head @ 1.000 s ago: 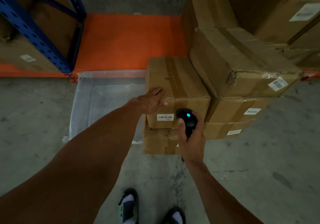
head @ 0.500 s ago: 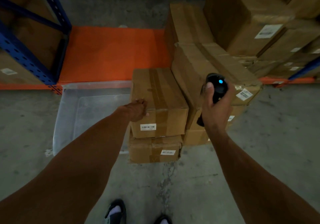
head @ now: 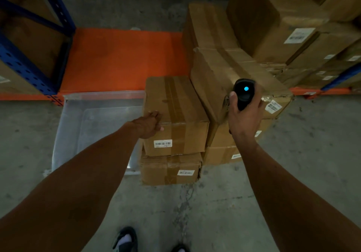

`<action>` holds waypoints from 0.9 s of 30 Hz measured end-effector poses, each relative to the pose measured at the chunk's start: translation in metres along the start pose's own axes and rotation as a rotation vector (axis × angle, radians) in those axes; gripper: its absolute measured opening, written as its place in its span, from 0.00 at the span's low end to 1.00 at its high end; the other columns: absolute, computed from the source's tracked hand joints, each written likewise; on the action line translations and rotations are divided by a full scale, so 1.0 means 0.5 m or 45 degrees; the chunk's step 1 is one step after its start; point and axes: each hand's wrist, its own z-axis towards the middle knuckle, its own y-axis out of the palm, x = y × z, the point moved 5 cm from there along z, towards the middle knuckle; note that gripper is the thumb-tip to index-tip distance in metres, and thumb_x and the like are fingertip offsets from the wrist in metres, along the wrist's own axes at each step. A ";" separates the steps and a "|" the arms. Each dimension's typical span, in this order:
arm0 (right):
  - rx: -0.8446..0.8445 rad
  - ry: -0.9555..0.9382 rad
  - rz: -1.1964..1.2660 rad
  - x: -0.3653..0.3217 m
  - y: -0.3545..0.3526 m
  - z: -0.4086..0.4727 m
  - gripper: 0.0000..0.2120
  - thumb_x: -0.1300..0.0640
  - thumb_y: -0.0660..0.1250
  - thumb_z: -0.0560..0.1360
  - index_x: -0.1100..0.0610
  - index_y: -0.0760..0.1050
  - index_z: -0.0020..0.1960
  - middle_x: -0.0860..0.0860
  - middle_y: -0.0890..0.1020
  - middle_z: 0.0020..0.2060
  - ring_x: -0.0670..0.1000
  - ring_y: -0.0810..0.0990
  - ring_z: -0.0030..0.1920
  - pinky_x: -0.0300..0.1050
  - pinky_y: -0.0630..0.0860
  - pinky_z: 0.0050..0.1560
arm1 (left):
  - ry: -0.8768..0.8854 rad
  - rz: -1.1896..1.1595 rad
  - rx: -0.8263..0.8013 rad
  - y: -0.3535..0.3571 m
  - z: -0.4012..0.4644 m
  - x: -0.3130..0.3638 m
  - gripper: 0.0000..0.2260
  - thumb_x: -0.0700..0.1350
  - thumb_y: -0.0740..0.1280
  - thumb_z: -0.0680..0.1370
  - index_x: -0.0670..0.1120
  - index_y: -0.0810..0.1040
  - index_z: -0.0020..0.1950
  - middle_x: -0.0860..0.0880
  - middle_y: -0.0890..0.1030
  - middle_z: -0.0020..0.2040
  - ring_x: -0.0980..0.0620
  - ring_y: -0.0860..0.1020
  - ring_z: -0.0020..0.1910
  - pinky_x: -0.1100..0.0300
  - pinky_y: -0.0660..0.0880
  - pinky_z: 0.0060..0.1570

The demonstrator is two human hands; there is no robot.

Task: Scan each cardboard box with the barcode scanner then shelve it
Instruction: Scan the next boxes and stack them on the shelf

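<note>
A taped cardboard box tops a two-box stack on the concrete floor; a white barcode label is on its near face. My left hand grips the box's near left top corner, fingers curled over the edge. The lower box carries its own label. My right hand is raised to the right and holds a black barcode scanner with a lit blue dot, in front of a larger box pile.
An empty orange shelf deck lies beyond the stack, framed by blue uprights at left. A clear plastic bin sits left of the stack. More labelled boxes fill the right. My feet are near the bottom edge.
My right hand lifted the scanner away from the top box's label, up and to the right. My left hand slid from the box top to its near left corner.
</note>
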 end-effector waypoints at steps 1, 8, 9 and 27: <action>0.000 0.001 0.004 -0.002 -0.003 -0.001 0.36 0.38 0.68 0.78 0.47 0.58 0.81 0.59 0.70 0.69 0.61 0.72 0.68 0.53 0.71 0.62 | 0.008 -0.006 0.013 0.001 0.002 -0.002 0.31 0.54 0.57 0.83 0.47 0.46 0.81 0.46 0.45 0.81 0.45 0.45 0.79 0.47 0.50 0.76; 0.014 0.002 0.101 0.002 -0.010 -0.013 0.38 0.48 0.72 0.78 0.53 0.57 0.82 0.58 0.68 0.74 0.57 0.68 0.72 0.41 0.66 0.62 | 0.022 -0.028 0.039 0.006 0.005 -0.005 0.31 0.53 0.57 0.84 0.47 0.46 0.81 0.47 0.45 0.81 0.46 0.44 0.79 0.48 0.49 0.76; 0.021 0.011 0.102 0.004 -0.011 -0.009 0.38 0.48 0.72 0.78 0.52 0.58 0.82 0.57 0.69 0.73 0.56 0.69 0.71 0.40 0.66 0.61 | 0.026 -0.024 0.043 0.005 0.005 -0.004 0.31 0.53 0.57 0.84 0.47 0.46 0.81 0.47 0.45 0.81 0.46 0.44 0.79 0.48 0.49 0.75; 0.018 0.032 0.087 0.019 -0.022 0.006 0.47 0.54 0.78 0.71 0.53 0.55 0.82 0.56 0.68 0.74 0.56 0.70 0.73 0.41 0.66 0.63 | 0.023 -0.030 0.052 0.013 0.013 -0.014 0.31 0.56 0.56 0.83 0.48 0.46 0.81 0.47 0.45 0.81 0.47 0.45 0.79 0.47 0.50 0.77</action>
